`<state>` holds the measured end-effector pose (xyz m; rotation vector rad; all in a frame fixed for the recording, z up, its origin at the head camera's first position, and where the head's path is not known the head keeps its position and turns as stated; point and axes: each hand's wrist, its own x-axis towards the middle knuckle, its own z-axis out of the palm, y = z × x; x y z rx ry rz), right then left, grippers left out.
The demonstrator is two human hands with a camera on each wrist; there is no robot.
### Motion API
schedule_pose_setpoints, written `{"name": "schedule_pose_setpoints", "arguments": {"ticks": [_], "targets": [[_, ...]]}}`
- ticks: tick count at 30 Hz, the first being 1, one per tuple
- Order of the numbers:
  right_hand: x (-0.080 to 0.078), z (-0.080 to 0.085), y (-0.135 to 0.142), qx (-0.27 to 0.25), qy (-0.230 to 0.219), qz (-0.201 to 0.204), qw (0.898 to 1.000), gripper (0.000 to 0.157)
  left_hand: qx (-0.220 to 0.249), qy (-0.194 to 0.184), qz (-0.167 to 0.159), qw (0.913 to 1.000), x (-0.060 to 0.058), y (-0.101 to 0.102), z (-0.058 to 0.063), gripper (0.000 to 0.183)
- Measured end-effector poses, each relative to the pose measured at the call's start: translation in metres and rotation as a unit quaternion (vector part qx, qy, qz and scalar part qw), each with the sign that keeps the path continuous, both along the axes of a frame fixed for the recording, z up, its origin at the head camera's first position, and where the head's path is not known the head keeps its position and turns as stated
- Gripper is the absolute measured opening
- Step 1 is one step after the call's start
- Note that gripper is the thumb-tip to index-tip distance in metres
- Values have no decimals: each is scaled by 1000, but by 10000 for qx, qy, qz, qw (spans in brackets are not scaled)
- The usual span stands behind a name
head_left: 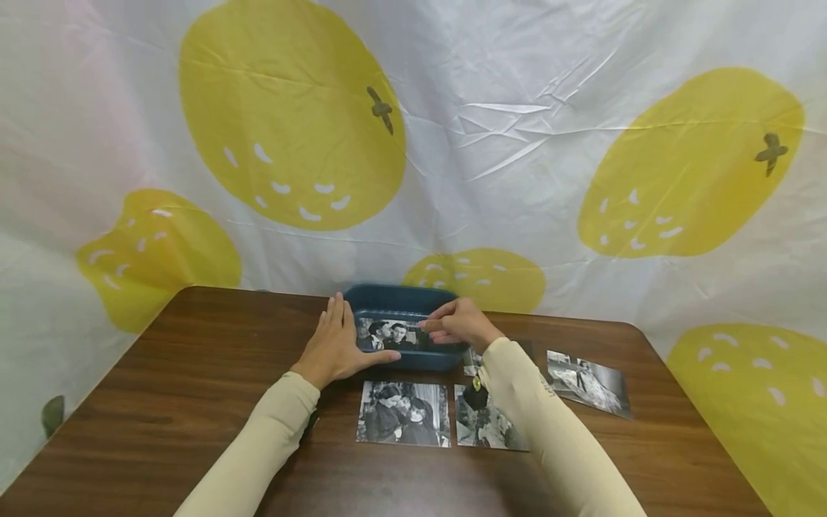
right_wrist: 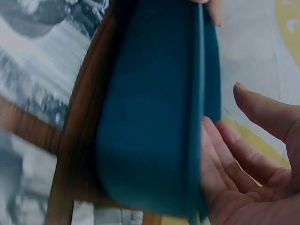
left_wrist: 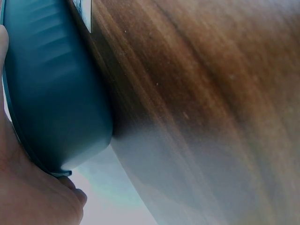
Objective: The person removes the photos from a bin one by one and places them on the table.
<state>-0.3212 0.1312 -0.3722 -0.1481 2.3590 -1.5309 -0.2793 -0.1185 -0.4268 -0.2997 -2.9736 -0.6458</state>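
Observation:
A blue plastic bin [head_left: 423, 361] stands at the back of the table, with a black-and-white photo [head_left: 394, 334] of people inside. My left hand [head_left: 339, 341] holds the bin's left front corner, thumb along the front rim and fingers at the left end. In the left wrist view, fingertips [left_wrist: 80, 196] show past the rim. My right hand [head_left: 461, 323] reaches over the bin's right side, beside the photo's right edge. In the right wrist view its fingers [right_wrist: 218, 154] dip behind the rim and the thumb [right_wrist: 262, 110] stands apart; I see nothing between them.
In front of the bin lie a photo of huddled people [head_left: 403, 415] and another photo [head_left: 487, 420] partly under the right sleeve. One more photo [head_left: 589, 384] lies slanted to the right. A lemon-print curtain [head_left: 491, 179] hangs behind the brown table [head_left: 194, 373].

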Motion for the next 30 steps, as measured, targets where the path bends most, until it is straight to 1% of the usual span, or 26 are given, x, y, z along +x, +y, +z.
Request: {"name": "schedule_pose_setpoints", "arguments": {"ticks": [4,10,16,20,24,30], "targets": [[-5,-7,-12,260,44,-127,9996,39,-18,40,-18,10000,0,0,-1,141],[-13,-15,-19,924,207,-452,9945,54,-17,54,-23,10000,0,-1,-2,139],[-24,-27,-22,1335,310,-705,9881,59,41,18,-45,10000,2,0,-2,139],[-28,-31,-25,1472,407,-767,9853,61,46,-15,-53,10000,1,0,-2,139],[-31,-32,-30,1520,440,-771,9844,62,25,-35,-24,10000,1,0,0,140],[-31,-31,-38,1449,421,-827,9851,57,-37,28,-7,10000,1,-1,2,140]]}}
